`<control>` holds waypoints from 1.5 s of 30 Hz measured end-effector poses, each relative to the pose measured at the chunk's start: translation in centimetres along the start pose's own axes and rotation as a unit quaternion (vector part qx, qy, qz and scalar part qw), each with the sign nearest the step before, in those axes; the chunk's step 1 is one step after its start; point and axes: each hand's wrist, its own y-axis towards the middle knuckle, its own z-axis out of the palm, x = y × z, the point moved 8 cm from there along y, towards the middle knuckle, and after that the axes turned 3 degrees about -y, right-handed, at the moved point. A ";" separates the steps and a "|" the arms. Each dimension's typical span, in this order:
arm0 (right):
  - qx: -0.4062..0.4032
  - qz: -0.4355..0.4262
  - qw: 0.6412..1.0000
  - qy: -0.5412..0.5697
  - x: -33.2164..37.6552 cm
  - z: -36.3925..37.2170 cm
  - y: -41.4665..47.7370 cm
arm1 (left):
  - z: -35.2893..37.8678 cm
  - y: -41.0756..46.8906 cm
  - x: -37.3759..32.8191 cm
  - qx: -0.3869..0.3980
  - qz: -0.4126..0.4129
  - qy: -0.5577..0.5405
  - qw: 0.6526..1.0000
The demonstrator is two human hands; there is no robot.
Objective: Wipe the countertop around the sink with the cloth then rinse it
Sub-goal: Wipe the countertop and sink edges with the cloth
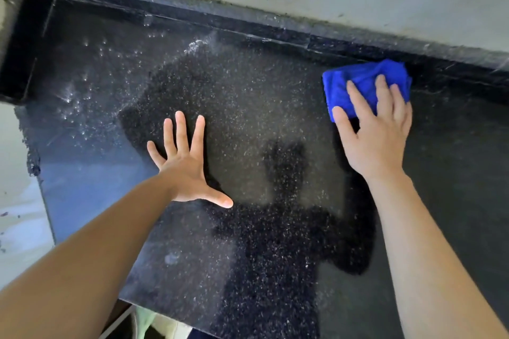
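While the left hand [187, 165] sits nearest, palm down and fingers splayed flat on the counter [248, 91], it holds nothing and looks like a brace only. Right hand [380, 135] is further out and to the right: fingers straight, pressing flat on the cloth [358, 77], not curled round it, thumb at its near-left edge. Cloth is bunched, long axis roughly left-right, parallel to the back lip [275, 36], touching or just beside it; can't tell which. So the cloth lies ahead of the right palm, well apart from the left hand. Open counter is left of it and nearer. My read: next stroke goes left along the lip or back toward the body. Droplets [77, 91] far left look unwiped. Sink not in view; rinse not yet done.
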 end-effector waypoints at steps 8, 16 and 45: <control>0.021 0.026 0.999 0.003 9.2 2.1 1.0 | 0.0 -0.1 0.0 -0.001 0.007 -0.002 1.000; 0.034 -0.131 0.990 -0.030 8.2 1.9 -7.4 | 0.0 -0.2 0.1 -0.008 0.005 0.002 1.000; 0.112 0.025 0.993 -0.013 10.1 2.6 -6.6 | 0.2 1.0 1.0 -0.043 0.060 0.015 0.997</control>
